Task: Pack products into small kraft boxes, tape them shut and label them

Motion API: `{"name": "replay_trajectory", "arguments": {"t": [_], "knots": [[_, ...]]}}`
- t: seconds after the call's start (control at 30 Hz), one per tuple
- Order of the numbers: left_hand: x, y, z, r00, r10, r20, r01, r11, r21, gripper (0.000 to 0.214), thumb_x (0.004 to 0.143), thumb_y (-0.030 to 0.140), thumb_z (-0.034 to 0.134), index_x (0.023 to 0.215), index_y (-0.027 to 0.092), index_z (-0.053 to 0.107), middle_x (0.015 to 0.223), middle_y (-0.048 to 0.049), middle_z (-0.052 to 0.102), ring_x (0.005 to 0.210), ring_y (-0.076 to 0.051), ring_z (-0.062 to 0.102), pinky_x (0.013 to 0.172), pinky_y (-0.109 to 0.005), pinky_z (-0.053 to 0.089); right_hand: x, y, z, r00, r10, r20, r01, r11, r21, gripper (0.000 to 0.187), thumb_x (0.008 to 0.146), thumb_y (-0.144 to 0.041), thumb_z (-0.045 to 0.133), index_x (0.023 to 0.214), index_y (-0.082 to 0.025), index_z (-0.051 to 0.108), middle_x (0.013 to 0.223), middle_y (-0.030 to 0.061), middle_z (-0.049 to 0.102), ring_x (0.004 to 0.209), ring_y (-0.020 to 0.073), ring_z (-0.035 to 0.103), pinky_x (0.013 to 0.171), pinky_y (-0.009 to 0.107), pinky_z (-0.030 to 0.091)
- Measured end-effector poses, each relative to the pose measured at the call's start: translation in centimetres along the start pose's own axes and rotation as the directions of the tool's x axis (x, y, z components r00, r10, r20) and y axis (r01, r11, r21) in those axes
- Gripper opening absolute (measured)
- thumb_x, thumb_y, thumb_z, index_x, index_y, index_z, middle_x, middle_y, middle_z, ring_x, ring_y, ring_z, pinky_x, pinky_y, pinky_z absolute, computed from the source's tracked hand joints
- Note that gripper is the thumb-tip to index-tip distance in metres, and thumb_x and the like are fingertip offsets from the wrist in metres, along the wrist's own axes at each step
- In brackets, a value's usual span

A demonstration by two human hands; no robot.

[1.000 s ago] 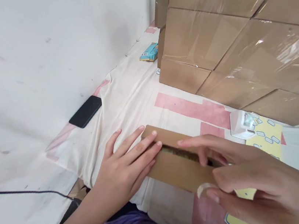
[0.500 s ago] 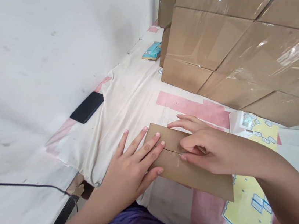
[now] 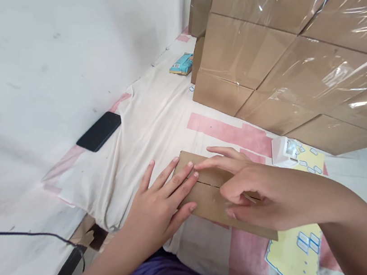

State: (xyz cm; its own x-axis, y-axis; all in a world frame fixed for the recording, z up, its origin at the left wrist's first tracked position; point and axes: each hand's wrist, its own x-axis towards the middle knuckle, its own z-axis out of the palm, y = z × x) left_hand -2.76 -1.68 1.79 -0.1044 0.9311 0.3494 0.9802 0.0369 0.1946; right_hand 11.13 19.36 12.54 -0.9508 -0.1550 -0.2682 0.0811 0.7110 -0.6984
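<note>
A flat brown cardboard box lies on the white and pink cloth in front of me, its two top flaps meeting along a seam. My left hand lies flat with fingers spread, pressing the box's left end. My right hand rests on the top of the box, its index finger stretched out along the far flap and the other fingers curled over the seam. Whether a small piece of tape is under those fingers I cannot make out.
A stack of large cardboard cartons wrapped in clear film stands behind. A small white device and a yellow sticker sheet lie to the right. A black phone lies at the left, a blue packet farther back, a black cable below.
The box's flaps, open a second ago, now lie shut. My right hand came down onto the seam and slid left along it. My left hand stayed pressing the left end.
</note>
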Motion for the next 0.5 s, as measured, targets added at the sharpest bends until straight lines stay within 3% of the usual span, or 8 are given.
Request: {"name": "replay_trajectory", "arguments": {"t": [0.1,0.2,0.5], "knots": [[0.0,0.0,0.0,1.000,-0.001,0.001,0.001,1.000,-0.010,0.047,0.101,0.033,0.048,0.147,0.024,0.049,0.157,0.0008,0.047,0.149,-0.024,0.039,0.128,-0.044,0.007,0.5,1.0,0.3,1.000,0.015,0.022,-0.014,0.999,-0.037,0.032,0.089,-0.028,0.057,0.059,-0.020,0.051,0.127,0.0063,0.060,0.148,0.0322,0.028,0.123,0.058,0.020],[0.1,0.0,0.1,1.000,-0.004,-0.003,0.004,1.000,-0.019,0.047,0.101,0.033,0.048,0.147,0.024,0.050,0.157,0.0010,0.048,0.149,-0.024,0.039,0.128,-0.043,0.008,0.8,1.7,0.5,0.999,0.034,0.012,-0.033,0.998,-0.055,0.034,0.090,-0.029,0.058,0.058,-0.020,0.050,0.130,0.0074,0.058,0.151,0.0346,0.020,0.121,0.060,0.021],[0.2,0.1,0.1,1.000,-0.015,-0.018,0.014,0.999,-0.036,0.046,0.101,0.035,0.048,0.146,0.025,0.051,0.157,0.0033,0.047,0.147,-0.024,0.042,0.128,-0.042,0.010,0.9,1.8,0.3,1.000,0.029,0.003,-0.029,0.996,-0.083,0.037,0.091,-0.033,0.059,0.058,-0.019,0.051,0.135,0.0072,0.054,0.150,0.0364,0.018,0.120,0.061,0.021]]}}
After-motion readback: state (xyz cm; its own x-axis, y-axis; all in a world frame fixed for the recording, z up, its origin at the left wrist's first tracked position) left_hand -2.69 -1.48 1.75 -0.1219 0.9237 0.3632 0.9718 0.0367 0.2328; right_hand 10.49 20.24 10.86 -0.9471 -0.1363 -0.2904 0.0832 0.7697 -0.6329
